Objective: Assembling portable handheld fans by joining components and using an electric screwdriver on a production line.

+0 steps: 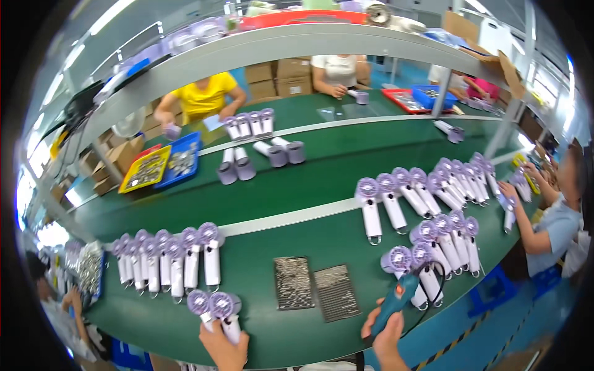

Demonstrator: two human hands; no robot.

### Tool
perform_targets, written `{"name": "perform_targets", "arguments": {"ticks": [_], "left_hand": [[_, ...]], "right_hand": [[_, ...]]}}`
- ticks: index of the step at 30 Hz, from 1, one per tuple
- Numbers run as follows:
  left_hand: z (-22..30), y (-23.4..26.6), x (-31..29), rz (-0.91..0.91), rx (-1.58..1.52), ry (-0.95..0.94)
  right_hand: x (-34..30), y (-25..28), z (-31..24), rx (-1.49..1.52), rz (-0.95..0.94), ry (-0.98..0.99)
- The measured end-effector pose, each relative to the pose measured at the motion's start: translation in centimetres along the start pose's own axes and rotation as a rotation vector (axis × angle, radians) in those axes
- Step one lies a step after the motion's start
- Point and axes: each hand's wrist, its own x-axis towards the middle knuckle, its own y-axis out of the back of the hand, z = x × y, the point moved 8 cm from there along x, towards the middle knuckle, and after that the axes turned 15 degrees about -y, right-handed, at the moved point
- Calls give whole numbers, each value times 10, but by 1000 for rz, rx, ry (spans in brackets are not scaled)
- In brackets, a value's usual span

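Note:
Near the front edge of the green bench, my left hand (224, 347) is closed around the white handles of two small handheld fans (213, 303) with round purple heads. To the right, my right hand (385, 331) grips a teal electric screwdriver (397, 300), its dark cord looping beside it. The tool's upper end is close to a group of fans (427, 253) lying on the bench. Between my hands lie two flat dark plates, a left screw tray (294, 283) and a right screw tray (337, 292), both with rows of tiny metal pieces.
A row of fans (164, 260) lies at the left, more fans (402, 191) at the far right. Beyond a pale divider (291, 216) runs a green belt (247, 195) with purple-headed parts. Co-workers sit across and at both sides; a metal shelf (291, 40) spans overhead.

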Motion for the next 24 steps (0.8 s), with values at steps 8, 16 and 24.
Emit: {"name": "perform_targets", "arguments": {"ticks": [8,16,24], "left_hand": [[4,9,-6,80,-15,-105],[3,10,-6,26,-72,-65],[57,39,-4,-62,-206,-306]], "right_hand": [[38,6,-36,-739,85,-55],[65,-17,-47,-1165,181,205],[42,-27,-33,-1248,95,285]]}}
